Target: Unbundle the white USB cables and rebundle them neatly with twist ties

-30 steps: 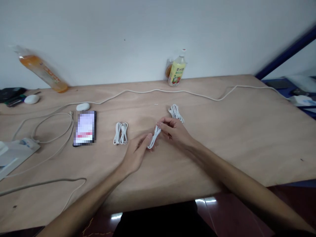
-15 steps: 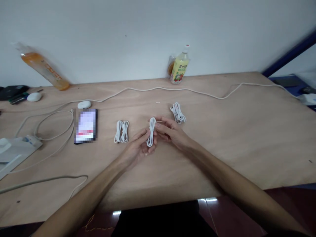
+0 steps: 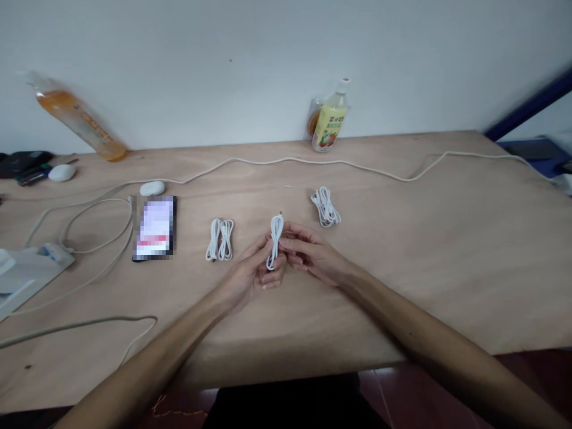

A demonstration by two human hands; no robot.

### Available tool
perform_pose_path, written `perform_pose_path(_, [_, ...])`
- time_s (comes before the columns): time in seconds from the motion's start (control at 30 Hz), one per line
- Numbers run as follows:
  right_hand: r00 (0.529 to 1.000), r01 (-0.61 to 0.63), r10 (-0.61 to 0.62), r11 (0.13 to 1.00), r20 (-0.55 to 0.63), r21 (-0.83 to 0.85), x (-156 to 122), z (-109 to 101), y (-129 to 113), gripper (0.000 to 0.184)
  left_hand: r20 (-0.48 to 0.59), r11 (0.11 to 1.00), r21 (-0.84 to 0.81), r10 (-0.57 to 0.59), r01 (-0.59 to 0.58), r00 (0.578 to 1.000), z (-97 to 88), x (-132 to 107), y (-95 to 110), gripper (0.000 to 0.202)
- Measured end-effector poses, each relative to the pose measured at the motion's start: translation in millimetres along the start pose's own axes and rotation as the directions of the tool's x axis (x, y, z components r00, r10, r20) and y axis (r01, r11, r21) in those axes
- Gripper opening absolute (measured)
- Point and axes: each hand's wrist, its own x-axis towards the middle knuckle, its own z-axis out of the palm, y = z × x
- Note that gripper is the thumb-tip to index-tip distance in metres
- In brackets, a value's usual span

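A white cable [image 3: 277, 227], folded into a narrow bundle and pinched in at its waist, is held upright above the table. My left hand [image 3: 259, 262] is closed on its lower left side, fingers curled beneath. From the right, my right hand [image 3: 315, 250] grips the bundle's middle with thumb and fingers. A metal plug tip shows at its top. Left of my hands lie two bundled white cables [image 3: 220, 239] side by side. To the right and farther back rests a looser pile of white cable bundles [image 3: 326, 207].
A phone [image 3: 155, 227] and a white earbud case [image 3: 152, 188] lie at left. A long white cord [image 3: 286, 159] crosses the table's back. An orange drink bottle [image 3: 84, 128] and a yellow-labelled bottle [image 3: 330, 122] lean at the wall. A white power strip [image 3: 40, 268] sits far left.
The right-hand fingers have drawn in closer around the bundle's middle, where its waist now looks narrower. The plug tip at the top shows more clearly. The view has shifted slightly.
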Motion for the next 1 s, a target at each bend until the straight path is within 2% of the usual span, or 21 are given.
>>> perform_pose_path(0.17, [1.0, -0.029, 0.03, 0.998, -0.01, 0.057, 1.8, -1.7, 2.5, 0.03, -0.006, 1.0, 0.011, -0.002, 0.003, 1.0, 0.8, 0.0, -0.4, 0.025])
perform_pose_path(0.4, [0.999, -0.042, 0.043, 0.998, -0.012, 0.056, 0.9, -0.5, -0.6, 0.032, -0.005, 1.0, 0.017, 0.004, -0.004, 1.0, 1.5, 0.6, -1.3, 0.025])
perform_pose_path(0.63, [0.993, -0.113, 0.114, 0.991, -0.015, 0.078, -1.8, -0.3, -7.4, 0.034, 0.011, 1.0, 0.002, -0.009, 0.009, 1.0, -0.5, 1.1, -4.2, 0.032])
perform_pose_path(1.0, [0.992, -0.114, 0.118, 0.988, -0.034, 0.1, -0.6, -1.9, -3.6, 0.031, -0.005, 1.0, -0.015, -0.01, 0.01, 1.0, 0.2, 2.4, -5.0, 0.027])
